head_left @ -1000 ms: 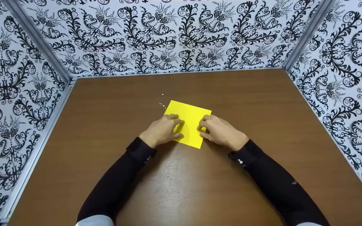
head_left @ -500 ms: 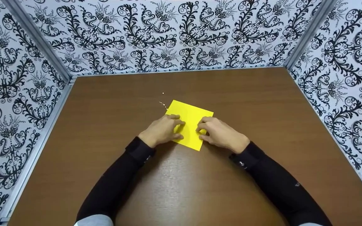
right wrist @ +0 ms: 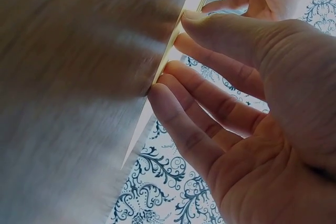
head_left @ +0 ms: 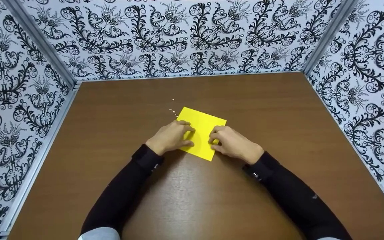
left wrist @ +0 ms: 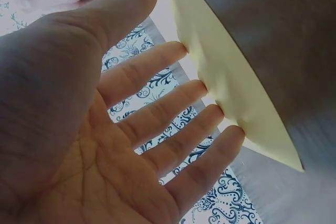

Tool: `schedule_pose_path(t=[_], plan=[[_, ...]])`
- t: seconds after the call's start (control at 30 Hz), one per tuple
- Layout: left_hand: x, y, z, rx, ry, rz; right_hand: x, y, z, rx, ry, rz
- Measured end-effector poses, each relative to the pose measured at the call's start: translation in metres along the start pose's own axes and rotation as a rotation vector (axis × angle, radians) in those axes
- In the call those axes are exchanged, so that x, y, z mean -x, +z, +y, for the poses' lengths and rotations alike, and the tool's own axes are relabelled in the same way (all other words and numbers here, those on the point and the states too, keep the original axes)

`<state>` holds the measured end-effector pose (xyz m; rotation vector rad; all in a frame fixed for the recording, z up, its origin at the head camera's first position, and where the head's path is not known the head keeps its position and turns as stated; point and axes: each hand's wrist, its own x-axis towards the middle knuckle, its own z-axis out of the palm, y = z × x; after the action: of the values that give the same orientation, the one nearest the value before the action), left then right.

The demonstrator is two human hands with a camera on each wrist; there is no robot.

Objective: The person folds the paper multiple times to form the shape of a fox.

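Yellow, four-cornered paper sheet lies turned at an angle near the middle of the brown, wood-grained table, between the two bare hands of a person. The left hand rests on the left part of the sheet. Its fingers are spread apart and slightly bent, and the left wrist view shows four fingertips touching the paper in a row, with the thumb set away from them, its tip at the paper too. The right hand is at the right edge of the sheet. Its fingers are more bent and lie closer together; in the right wrist view the tips of the fingers and of the thumb touch the paper along one slanting line. I see no pinch in either hand, only a light touch by the tips.

A few tiny whitish specks lie on the table just beside the far left edge of the sheet. Both forearms wear black, close-fitting sleeves, with a dark band at each wrist. Behind the table and on its two sides stand white walls with black curling floral ornament, and straight grey strips cover the corners between them.
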<state>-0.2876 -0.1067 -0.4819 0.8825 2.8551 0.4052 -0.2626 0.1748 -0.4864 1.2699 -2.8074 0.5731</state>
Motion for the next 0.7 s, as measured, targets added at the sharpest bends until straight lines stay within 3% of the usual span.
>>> schedule_pose_path(t=[0.2,0.5,0.7], plan=[[-0.011,-0.002,-0.014,0.012,0.03,0.085,0.0,-0.002,-0.001,-0.004,-0.001,0.008],[-0.03,-0.01,-0.037,-0.015,-0.067,0.16,-0.001,0.0,-0.003,-0.002,0.001,0.002],[-0.047,-0.015,-0.047,-0.044,-0.119,0.177,0.0,0.002,-0.004,-0.009,0.007,0.007]])
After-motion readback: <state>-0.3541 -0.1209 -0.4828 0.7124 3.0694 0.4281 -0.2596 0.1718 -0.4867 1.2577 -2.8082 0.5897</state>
